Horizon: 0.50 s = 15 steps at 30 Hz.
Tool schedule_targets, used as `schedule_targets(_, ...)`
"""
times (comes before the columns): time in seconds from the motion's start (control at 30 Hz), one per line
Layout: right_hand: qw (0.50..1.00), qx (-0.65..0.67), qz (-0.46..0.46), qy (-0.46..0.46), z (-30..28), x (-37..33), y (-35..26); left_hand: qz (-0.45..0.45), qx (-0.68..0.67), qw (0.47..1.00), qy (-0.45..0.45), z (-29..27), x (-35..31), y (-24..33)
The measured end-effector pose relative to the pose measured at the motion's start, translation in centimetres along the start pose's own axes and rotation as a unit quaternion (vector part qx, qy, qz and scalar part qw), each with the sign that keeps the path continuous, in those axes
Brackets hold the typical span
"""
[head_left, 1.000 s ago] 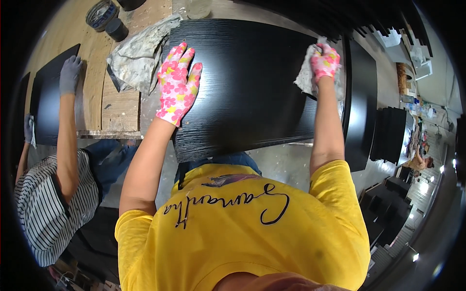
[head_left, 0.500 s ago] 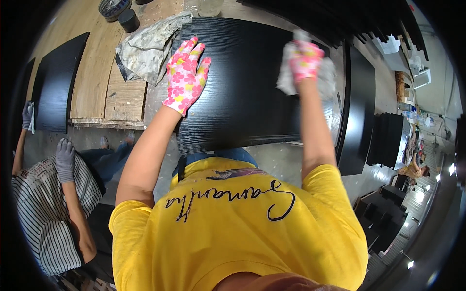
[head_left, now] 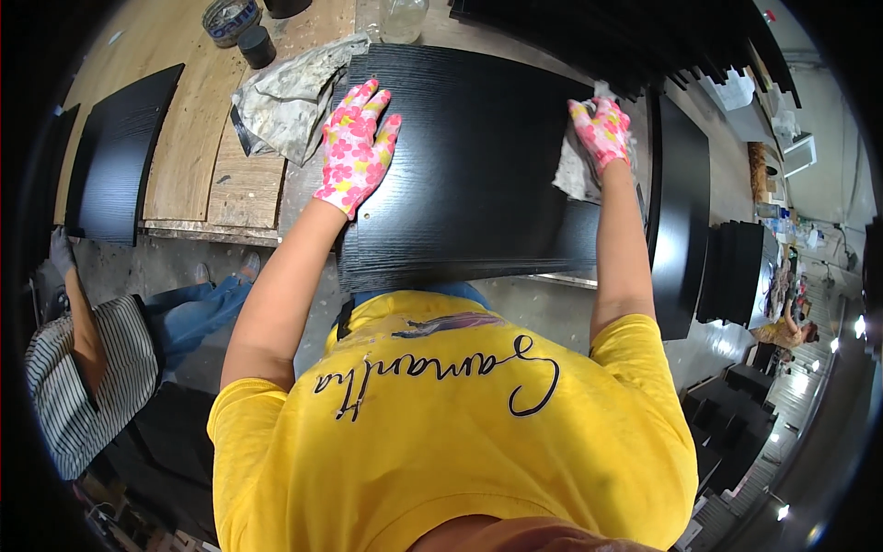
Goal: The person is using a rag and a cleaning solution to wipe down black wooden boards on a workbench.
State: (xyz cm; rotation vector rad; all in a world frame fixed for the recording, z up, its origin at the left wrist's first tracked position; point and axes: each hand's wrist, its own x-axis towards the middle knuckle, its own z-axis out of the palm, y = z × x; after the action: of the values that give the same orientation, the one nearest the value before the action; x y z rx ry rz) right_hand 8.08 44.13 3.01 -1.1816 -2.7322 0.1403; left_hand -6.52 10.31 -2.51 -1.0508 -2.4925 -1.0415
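Observation:
In front of me lies a black wood-grain panel (head_left: 478, 156), on top of a stack of similar boards whose edges show at the left and near side. My left hand (head_left: 356, 147), in a white glove with pink flowers, rests flat on the panel's left part, fingers stretched. My right hand (head_left: 602, 133), gloved alike, is closed on a pale, stained rag (head_left: 576, 172) at the panel's right end. Part of that rag is hidden under the hand. Beyond my left hand lies a larger, dirty white cloth (head_left: 285, 106).
A dark jar (head_left: 257, 47), an open tin (head_left: 230, 20) and a clear glass jar (head_left: 403, 18) stand at the far side. Black panels lean at the right (head_left: 681, 212), with black strips (head_left: 635, 41) beyond. A co-worker in a striped top (head_left: 97, 368) stands left beside another panel (head_left: 126, 152).
My right hand has moved slightly right and nearer with the rag, and its motion blur is gone. My left hand stays on the panel. The co-worker at the left has shifted.

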Motion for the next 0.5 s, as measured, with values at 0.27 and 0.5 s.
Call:
schedule_targets(0.27,0.988,0.085,0.092,-0.086,-0.9,2.7,-0.8,0.009,-0.021,1.000,0.003,0.2,0.1,-0.2)
schedule_targets(0.5,0.985,0.070,0.106,-0.113,-2.3,2.7,-2.7,0.005,-0.022,1.000,0.005,0.3,-0.1,-0.6)
